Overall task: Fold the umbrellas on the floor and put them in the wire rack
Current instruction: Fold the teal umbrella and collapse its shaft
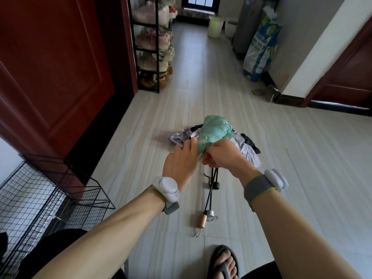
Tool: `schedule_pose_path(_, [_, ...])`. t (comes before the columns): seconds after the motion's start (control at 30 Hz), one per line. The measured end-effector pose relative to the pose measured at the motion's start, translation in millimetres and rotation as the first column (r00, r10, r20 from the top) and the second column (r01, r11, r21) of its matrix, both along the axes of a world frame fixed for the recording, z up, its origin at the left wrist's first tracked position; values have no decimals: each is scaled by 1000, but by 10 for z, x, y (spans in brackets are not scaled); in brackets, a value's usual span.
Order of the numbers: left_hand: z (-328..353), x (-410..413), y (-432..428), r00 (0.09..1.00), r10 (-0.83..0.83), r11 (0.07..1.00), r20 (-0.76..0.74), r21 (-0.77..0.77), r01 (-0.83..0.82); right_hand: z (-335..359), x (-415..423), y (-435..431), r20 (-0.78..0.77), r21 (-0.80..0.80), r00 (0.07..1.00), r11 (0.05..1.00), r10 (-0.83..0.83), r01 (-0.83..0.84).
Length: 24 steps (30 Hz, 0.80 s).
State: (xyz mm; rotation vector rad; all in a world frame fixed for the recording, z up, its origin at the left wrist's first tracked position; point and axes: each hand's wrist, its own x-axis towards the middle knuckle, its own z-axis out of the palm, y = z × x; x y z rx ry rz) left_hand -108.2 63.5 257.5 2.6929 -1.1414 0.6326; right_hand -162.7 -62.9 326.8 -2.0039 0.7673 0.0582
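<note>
A mint-green umbrella (pixel 216 128) is bunched up above the floor, and both hands hold its canopy. My left hand (pixel 181 161) grips the fabric from the left. My right hand (pixel 222 156) pinches the gathered cloth from the right. Under it lie a silver-lilac umbrella (pixel 246 152) and a dark one (pixel 250 143), loosely collapsed. Thin black shafts run toward me, one ending in a wooden handle (pixel 203 220), one in a black handle (pixel 216 185). The black wire rack (pixel 50 196) stands at the lower left beside the door.
A dark red door (pixel 52 73) lines the left side, with a black shoe shelf (pixel 155 47) beyond it. Bins, a grey cylinder and a printed sack (pixel 261 49) stand along the far right wall. My sandalled foot (pixel 223 262) is on the floor below the handles.
</note>
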Motion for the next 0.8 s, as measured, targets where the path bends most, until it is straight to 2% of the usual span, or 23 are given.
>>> schedule_pose_path(0.1, [24, 21, 4, 999, -5, 1000, -31, -12, 5, 49, -31, -29, 41, 118, 999, 993, 25, -29])
schedule_pose_path(0.23, [59, 31, 26, 991, 4, 999, -130, -33, -9, -24, -78, -87, 126, 52, 990, 996, 63, -70])
schedule_pose_path(0.33, [85, 5, 18, 958, 7, 997, -285, -69, -28, -89, -96, -131, 195, 88, 981, 996, -5, -12])
schedule_pose_path(0.5, [114, -14, -7, 931, -24, 987, -364, -159, -37, -116, -104, -139, 263, 235, 955, 969, -140, 77])
schedule_pose_path(0.67, [157, -30, 23, 901, -106, 961, -421, -275, -16, -121, -85, -101, 287, 183, 947, 979, -143, 93])
schedule_pose_path(0.8, [158, 24, 61, 891, -93, 950, -445, -306, -54, -138, -33, -43, 296, 71, 948, 993, -114, 97])
